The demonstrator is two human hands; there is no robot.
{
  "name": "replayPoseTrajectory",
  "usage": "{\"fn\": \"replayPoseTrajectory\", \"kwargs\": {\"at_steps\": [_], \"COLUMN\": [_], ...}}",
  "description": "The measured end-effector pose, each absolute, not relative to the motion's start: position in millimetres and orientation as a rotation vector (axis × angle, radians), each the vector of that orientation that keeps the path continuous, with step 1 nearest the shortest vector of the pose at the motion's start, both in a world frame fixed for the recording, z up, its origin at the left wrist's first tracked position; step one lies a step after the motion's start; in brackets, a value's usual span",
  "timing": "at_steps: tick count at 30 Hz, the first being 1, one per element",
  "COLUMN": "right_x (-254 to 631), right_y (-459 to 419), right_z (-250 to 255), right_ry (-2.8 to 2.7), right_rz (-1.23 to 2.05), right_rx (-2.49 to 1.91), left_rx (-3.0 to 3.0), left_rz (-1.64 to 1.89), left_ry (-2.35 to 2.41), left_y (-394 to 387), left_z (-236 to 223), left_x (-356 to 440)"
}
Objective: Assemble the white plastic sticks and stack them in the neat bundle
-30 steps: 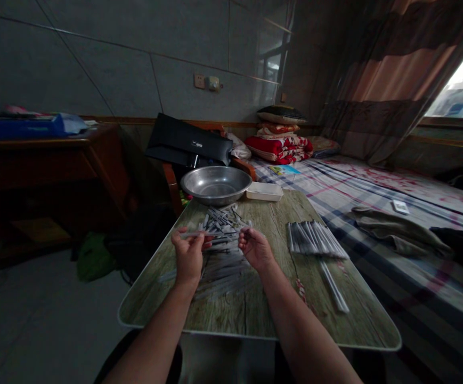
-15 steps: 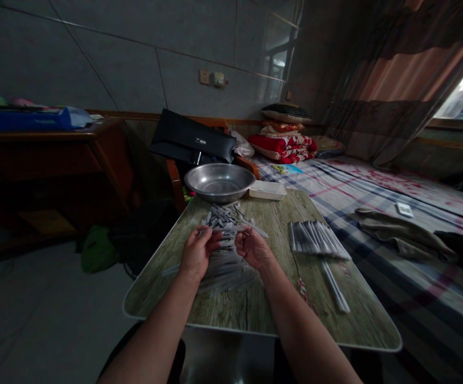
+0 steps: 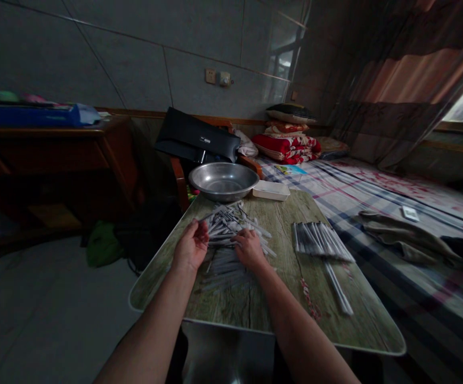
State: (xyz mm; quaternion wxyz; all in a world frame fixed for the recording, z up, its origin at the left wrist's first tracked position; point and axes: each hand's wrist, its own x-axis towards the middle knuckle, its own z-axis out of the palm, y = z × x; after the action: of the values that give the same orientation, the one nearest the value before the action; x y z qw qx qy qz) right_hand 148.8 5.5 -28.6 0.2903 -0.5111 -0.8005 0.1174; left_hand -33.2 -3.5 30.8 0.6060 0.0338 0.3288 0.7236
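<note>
Slim pale plastic tubes, pen-like, lie in a loose pile on the wood-patterned table. My left hand is raised at the pile's left edge, thumb and fingers curled together. A thin strip shows by its fingertips, but I cannot make out whether it is held. My right hand reaches palm down into the right side of the pile, its fingers bent closed among the tubes. What those fingers grip is hidden. Nearer me, a spread of clear tubes lies roughly side by side between my forearms.
A bundle of dark-tipped tubes lies at the table's right, with a few longer tubes below it. A metal basin and a white tray stand at the back. Right of the table is a bed.
Both hands were holding a pale tube level between them half a second ago. Since then my right hand has lowered into the pile, and my left has stayed up at the left. The view has shifted slightly.
</note>
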Motion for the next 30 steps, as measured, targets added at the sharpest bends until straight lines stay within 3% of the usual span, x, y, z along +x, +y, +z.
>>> {"fn": "replayPoseTrajectory", "kwargs": {"at_steps": [30], "right_x": [111.8], "right_y": [6.0], "right_z": [-17.2], "right_ry": [-2.484], "right_rz": [0.084], "right_rx": [-1.454], "left_rx": [0.063], "left_rz": [1.642], "left_ry": [0.762], "left_y": [-2.6], "left_z": [31.6], "left_x": [-28.9]}}
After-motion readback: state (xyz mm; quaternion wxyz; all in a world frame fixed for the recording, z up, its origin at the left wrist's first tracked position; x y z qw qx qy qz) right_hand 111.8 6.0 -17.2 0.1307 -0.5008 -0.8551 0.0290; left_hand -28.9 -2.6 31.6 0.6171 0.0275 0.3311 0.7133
